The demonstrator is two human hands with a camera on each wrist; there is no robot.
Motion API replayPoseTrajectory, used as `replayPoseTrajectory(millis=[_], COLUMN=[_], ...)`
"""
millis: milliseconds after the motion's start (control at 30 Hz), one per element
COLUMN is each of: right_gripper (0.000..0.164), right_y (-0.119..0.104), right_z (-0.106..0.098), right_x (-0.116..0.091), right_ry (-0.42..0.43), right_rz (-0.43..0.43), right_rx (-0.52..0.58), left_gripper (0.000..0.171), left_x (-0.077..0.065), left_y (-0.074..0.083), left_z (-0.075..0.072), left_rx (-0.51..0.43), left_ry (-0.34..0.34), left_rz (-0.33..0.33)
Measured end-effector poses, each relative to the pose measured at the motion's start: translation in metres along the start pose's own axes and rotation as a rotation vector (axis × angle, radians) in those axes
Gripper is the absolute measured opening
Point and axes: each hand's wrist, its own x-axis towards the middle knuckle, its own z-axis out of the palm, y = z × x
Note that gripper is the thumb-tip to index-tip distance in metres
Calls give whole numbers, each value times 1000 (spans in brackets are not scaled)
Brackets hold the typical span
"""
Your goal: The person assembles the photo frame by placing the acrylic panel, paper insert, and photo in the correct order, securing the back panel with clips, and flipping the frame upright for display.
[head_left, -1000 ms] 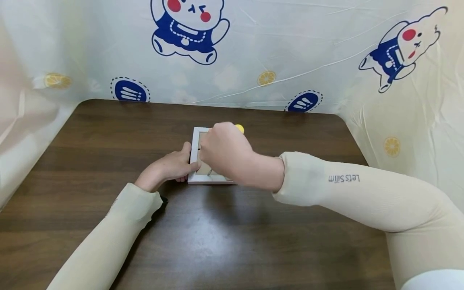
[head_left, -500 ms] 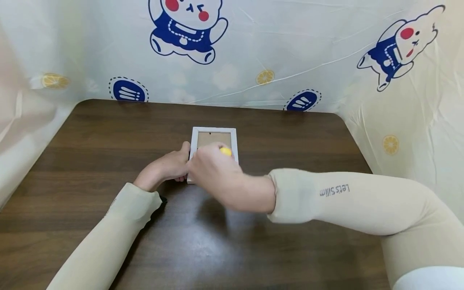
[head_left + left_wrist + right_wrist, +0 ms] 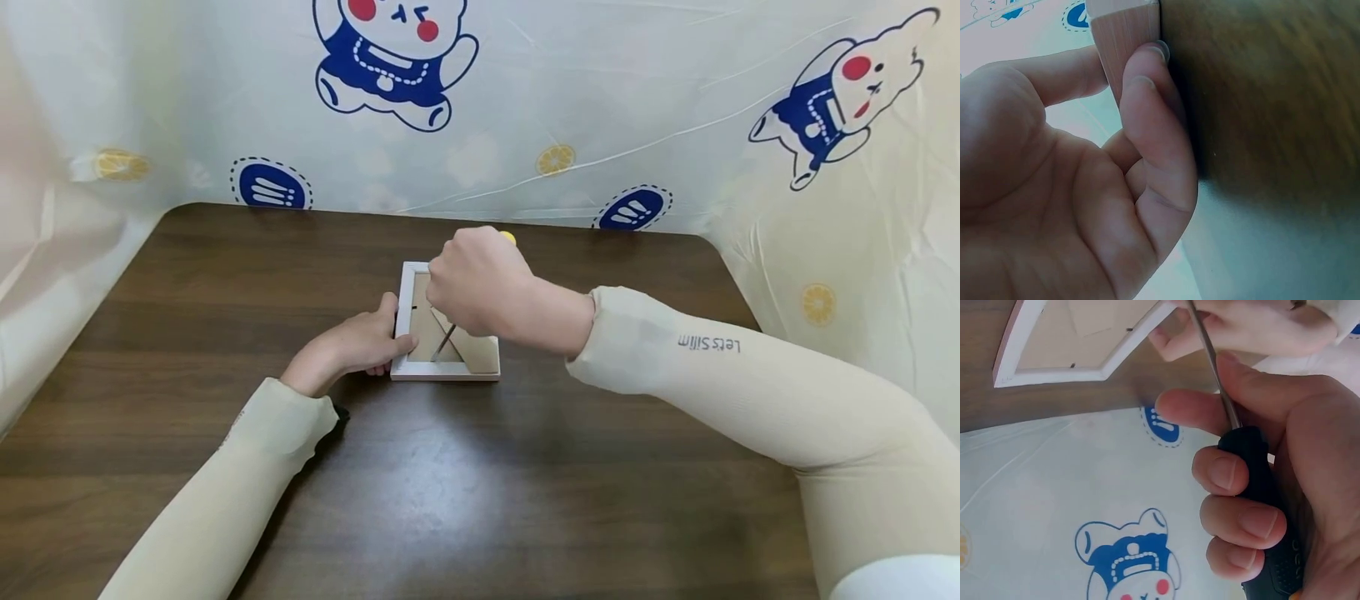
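A white photo frame (image 3: pixel 406 304) lies face down on the table, its beige backing board (image 3: pixel 424 333) showing. At its left side my left hand (image 3: pixel 352 342) grips the edge, thumb on top; the left wrist view shows curled fingertips (image 3: pixel 1154 119) against the frame's side. My right hand (image 3: pixel 480 283) is above the frame, fingers wrapped round the dark handle of a screwdriver (image 3: pixel 1259 469) with a yellow end. Its metal shaft (image 3: pixel 445 341) slants down to the frame's lower left part. Whether the tip touches is too small to tell. My right hand hides the frame's upper right.
A pale folded flap (image 3: pixel 480 354) sits at the backing's lower right. Small dark tabs (image 3: pixel 1072 365) stick out along the backing's edge. The brown wooden table (image 3: pixel 465 492) is bordered at the back by a printed curtain (image 3: pixel 495 108).
My right hand with the screwdriver swung down and left toward the near edge half a second ago, then back up and right. My left hand and the frame have stayed put.
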Motion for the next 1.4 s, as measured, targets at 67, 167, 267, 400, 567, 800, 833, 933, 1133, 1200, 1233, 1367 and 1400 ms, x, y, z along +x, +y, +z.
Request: replayPoseTrajectory(millis=[67, 167, 267, 400, 567, 800, 833, 933, 1133, 1200, 1233, 1367, 1400], right_gripper=[25, 25, 30, 40, 49, 56, 56, 57, 63, 65, 65, 64, 64], right_y=[4, 8, 12, 18, 24, 32, 33, 36, 39, 40, 40, 42, 42], right_z=[0, -1, 0, 4, 15, 27, 29, 33, 38, 39, 39, 40, 40], right_x=[6, 14, 21, 28, 37, 47, 48, 51, 57, 60, 62, 69, 70], right_ry=[-16, -41, -85, -134, -164, -204, -210, -222, -238, -241, -243, -259, -265], right_rz=[-6, -8, -14, -20, -21, -9, -5, 5, 7, 2, -1, -7, -7], right_rx=[-2, 2, 11, 16, 21, 94, 109, 150, 168, 162, 159, 172, 177], left_gripper=[42, 42, 42, 42, 42, 43, 43, 42, 42, 42, 42, 43, 43], left_x=[-1, 0, -1, -2, 0, 1, 1, 2, 1, 1, 1, 1, 1], left_y=[0, 0, 0, 1, -1, -1, -1, -1, -1, -1, -1, 0, 0], left_z=[-1, -2, -2, -1, -1, 0, 0, 0, -1, -1, -1, 0, -1], left_rx=[3, 3, 4, 2, 6, 15, 15, 16, 14, 14, 13, 15, 15], left_ry=[2, 2, 2, 0, -1, 0, 2, 6, 5, 4, 4, 0, 0], left_rz=[0, -1, -5, -2, -8, -19, -21, -23, -25, -28, -31, -34, -33])
